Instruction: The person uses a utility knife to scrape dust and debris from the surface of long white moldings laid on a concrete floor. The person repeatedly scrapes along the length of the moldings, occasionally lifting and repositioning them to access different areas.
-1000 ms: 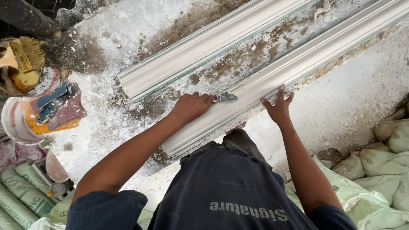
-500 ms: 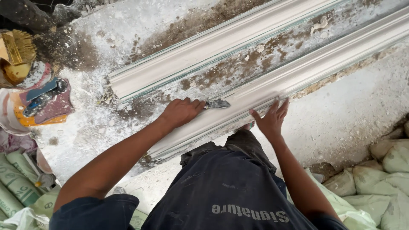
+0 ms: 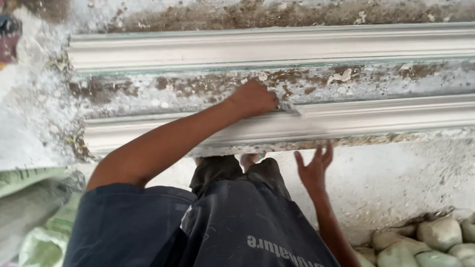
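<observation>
Two long white plaster mouldings lie side by side on a plaster-spattered floor, the near one (image 3: 376,121) and the far one (image 3: 277,49). My left hand (image 3: 253,99) is shut on a small metal scraper (image 3: 289,108), whose blade rests on the near moulding's top face. My right hand (image 3: 312,169) is off the moulding, just below its front edge, with the fingers spread and nothing in it. My dark shirt and knees fill the lower middle of the view.
Crusted brown and white plaster debris (image 3: 307,81) fills the strip between the mouldings. Green-white sacks (image 3: 34,212) lie at the lower left. More filled bags (image 3: 430,237) sit at the lower right. A blurred colourful object (image 3: 9,39) shows at the top left edge.
The view swung, so the mouldings now run level across the frame. My right hand came off the near moulding and dropped below its edge. My left hand stays on the scraper.
</observation>
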